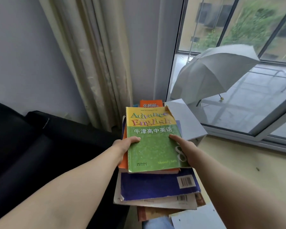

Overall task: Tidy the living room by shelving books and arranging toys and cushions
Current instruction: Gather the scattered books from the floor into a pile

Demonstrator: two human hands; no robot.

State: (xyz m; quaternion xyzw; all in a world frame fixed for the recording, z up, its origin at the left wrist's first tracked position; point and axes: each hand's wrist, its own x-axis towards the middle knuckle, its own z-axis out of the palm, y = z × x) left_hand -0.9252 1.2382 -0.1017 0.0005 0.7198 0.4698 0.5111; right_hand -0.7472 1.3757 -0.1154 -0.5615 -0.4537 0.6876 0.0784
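Two hands, head view: our left hand (124,145) & right hand (186,150) clamp the green English book (153,151) by its side edges, thumbs on the cover, prob. to keep it square atop the book pile (157,185). White shelf unit (187,120) stands just beyond; we can't see inside it.

The top book (153,142) lies on the stack of books (157,187). The left hand (124,144) grips the top book's left edge and the right hand (183,146) its right edge. Left of the stack is the sofa (31,146). Just behind the stack is another book (150,104), and further behind hangs the curtain (92,63). To the stack's right and behind is the small cabinet (186,119). Further right is the window (271,116), with the umbrella (213,71) behind its glass.
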